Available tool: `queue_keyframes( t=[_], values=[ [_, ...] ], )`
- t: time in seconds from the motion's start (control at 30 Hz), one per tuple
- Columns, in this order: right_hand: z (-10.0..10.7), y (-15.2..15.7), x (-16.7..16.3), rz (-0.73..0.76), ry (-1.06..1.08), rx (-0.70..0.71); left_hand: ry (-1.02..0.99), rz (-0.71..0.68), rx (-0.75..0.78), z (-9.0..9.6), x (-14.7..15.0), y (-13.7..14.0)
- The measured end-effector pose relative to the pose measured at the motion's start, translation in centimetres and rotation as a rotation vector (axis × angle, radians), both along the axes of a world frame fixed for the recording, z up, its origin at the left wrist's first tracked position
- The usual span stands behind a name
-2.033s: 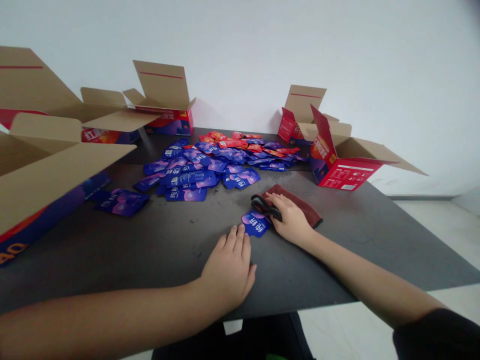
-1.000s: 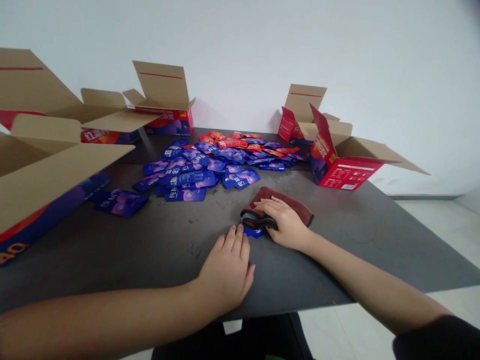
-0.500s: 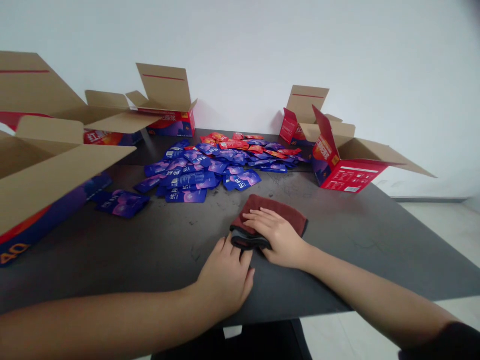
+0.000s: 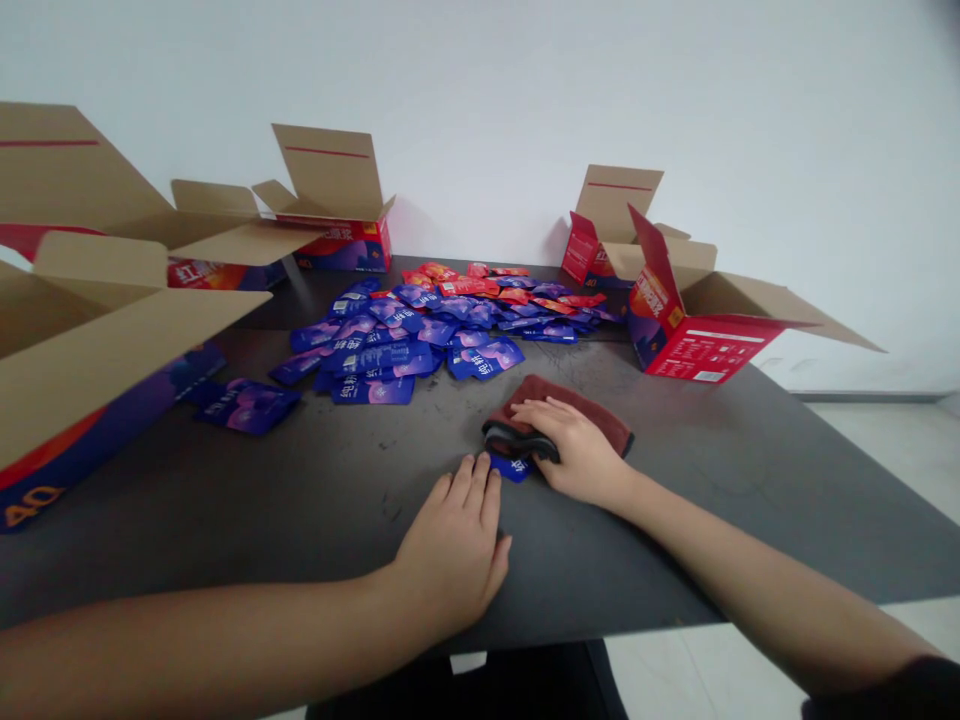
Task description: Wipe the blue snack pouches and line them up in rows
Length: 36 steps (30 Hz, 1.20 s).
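Note:
My right hand (image 4: 576, 450) grips a folded reddish-brown cloth (image 4: 600, 412) with a dark edging, fingers on top of it. Under the cloth's near edge shows part of a blue pouch (image 4: 513, 468); the rest of it is covered. My left hand (image 4: 454, 540) lies on the table with its fingers stretched forward. Its fingertips touch or rest right beside the left edge of that pouch. A heap of blue and purple pouches (image 4: 382, 358) spreads beyond both hands, with red pouches (image 4: 469, 287) at its back.
Open cartons stand around the dark table (image 4: 337, 500): a large one (image 4: 135, 400) at the near left, another (image 4: 345, 245) at the back left, and red ones at the right (image 4: 705, 350) and back right (image 4: 581, 250). One blue pouch (image 4: 251, 405) lies apart, beside the left carton.
My right hand and the cloth have moved away from me and slightly right, uncovering part of the blue pouch. My left hand stays nearly in place, its fingers now straighter.

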State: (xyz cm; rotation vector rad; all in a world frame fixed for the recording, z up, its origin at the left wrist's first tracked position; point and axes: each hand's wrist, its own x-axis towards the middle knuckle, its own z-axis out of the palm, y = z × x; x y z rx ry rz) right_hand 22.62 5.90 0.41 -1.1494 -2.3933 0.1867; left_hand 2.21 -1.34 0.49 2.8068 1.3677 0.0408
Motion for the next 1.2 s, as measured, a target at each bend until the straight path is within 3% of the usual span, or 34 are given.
queue_keyframes(
  t=[0.1,0.27,0.43,0.6,0.63,0.77,0.83,0.93,1.0,1.1,1.13,1.2],
  values=[
    [-0.1,-0.1,0.1,-0.126,0.016,0.022,-0.011,0.000,0.006,0.0,0.0,0.0],
    [0.0,-1.1,-0.7,0.199,-0.020,-0.047,0.003,-0.006,-0.009,0.2,0.0,-0.1],
    [-0.2,-0.1,0.3,-0.101,0.029,-0.020,-0.001,-0.003,0.016,0.1,0.1,0.0],
    [-0.3,-0.5,0.0,0.184,-0.024,-0.050,0.009,-0.001,0.019,0.2,0.1,0.1],
    [-0.3,-0.4,0.0,0.171,-0.015,-0.056,0.013,-0.001,0.024,0.2,0.1,0.1],
    [-0.4,0.1,0.4,-0.111,0.051,-0.019,0.025,-0.008,0.045,0.0,0.1,0.1],
    [-0.5,-0.3,0.2,-0.067,0.037,-0.017,0.028,-0.009,0.043,0.0,0.1,0.1],
    [-0.5,-0.8,-0.3,0.128,0.000,-0.065,0.033,-0.004,0.033,0.1,0.2,0.0],
    [-0.5,-0.5,-0.2,0.085,0.014,-0.080,0.031,-0.007,0.035,0.2,0.2,0.0],
    [-0.6,0.1,0.3,-0.143,0.073,-0.045,0.030,-0.013,0.042,0.1,0.1,0.0],
    [-0.6,0.1,0.3,-0.165,0.081,-0.030,0.031,-0.013,0.041,0.1,0.1,0.0],
    [-0.6,-0.3,0.1,-0.055,0.063,-0.026,0.032,-0.007,0.039,0.1,0.1,0.0]
  ],
)
